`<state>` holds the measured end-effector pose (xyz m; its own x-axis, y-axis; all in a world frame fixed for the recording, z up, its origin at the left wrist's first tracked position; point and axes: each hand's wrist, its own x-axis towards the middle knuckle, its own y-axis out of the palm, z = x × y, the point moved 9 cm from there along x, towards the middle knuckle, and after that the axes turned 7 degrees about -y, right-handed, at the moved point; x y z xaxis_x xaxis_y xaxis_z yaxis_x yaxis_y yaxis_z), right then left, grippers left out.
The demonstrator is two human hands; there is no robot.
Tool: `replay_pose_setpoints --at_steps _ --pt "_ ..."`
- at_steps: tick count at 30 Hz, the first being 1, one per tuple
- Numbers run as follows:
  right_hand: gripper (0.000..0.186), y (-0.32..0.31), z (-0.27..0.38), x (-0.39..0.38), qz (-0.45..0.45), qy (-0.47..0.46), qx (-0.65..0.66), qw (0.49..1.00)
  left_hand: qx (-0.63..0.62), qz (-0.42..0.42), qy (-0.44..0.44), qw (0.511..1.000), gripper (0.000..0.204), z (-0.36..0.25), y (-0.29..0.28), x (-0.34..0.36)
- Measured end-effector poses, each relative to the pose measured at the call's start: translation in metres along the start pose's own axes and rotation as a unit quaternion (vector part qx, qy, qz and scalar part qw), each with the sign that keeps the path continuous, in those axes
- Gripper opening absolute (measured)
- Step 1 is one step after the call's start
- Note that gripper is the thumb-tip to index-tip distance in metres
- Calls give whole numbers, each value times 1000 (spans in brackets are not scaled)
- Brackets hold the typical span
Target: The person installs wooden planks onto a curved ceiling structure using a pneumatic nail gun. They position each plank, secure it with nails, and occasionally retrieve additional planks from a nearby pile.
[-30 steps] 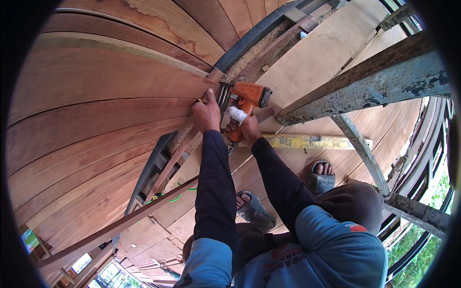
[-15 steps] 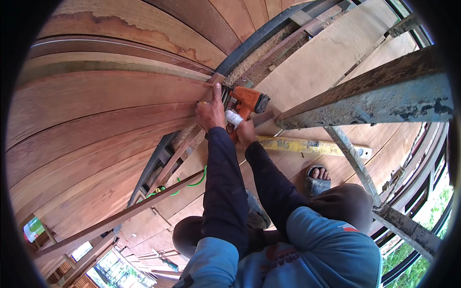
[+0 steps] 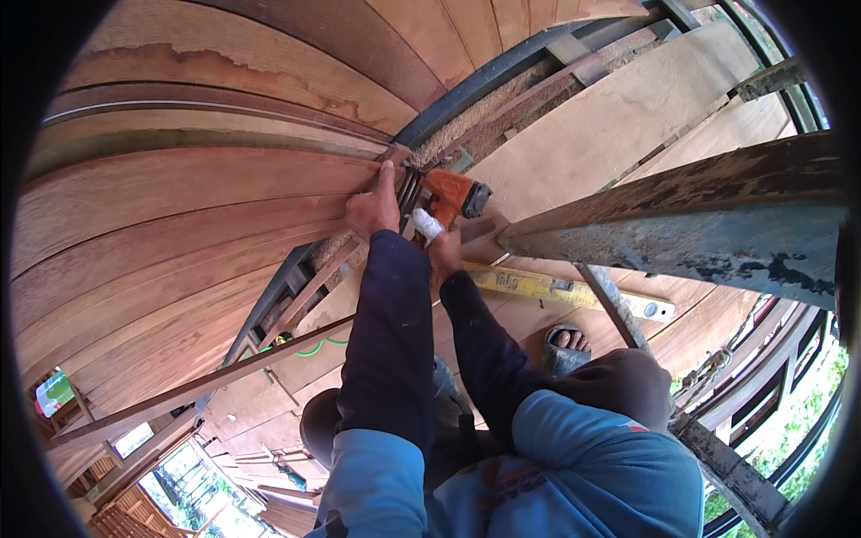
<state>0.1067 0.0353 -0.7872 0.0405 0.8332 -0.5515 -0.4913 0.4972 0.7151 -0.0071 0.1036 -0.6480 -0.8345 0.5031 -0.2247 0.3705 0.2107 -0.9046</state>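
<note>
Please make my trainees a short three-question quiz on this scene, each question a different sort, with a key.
1. Which of the person's hands grips the orange nail gun?
2. True or false: the yellow level lies on the floor.
3. Fill in: the left hand is at the ends of the wooden ____.

Key
1. The right hand.
2. True.
3. Planks.
</note>
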Motion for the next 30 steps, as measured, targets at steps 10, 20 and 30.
replay_pose_setpoints --at_steps 10,20,30 --pt "26 1 22 -22 -4 58 51 997 -12 -32 -26 999 82 12 -4 3" --pt "25 14 -3 -10 40 110 34 993 -32 -25 -45 998 84 19 -2 7" --pt "32 14 -8 -13 48 109 29 992 -29 38 -55 997 81 35 8 26"
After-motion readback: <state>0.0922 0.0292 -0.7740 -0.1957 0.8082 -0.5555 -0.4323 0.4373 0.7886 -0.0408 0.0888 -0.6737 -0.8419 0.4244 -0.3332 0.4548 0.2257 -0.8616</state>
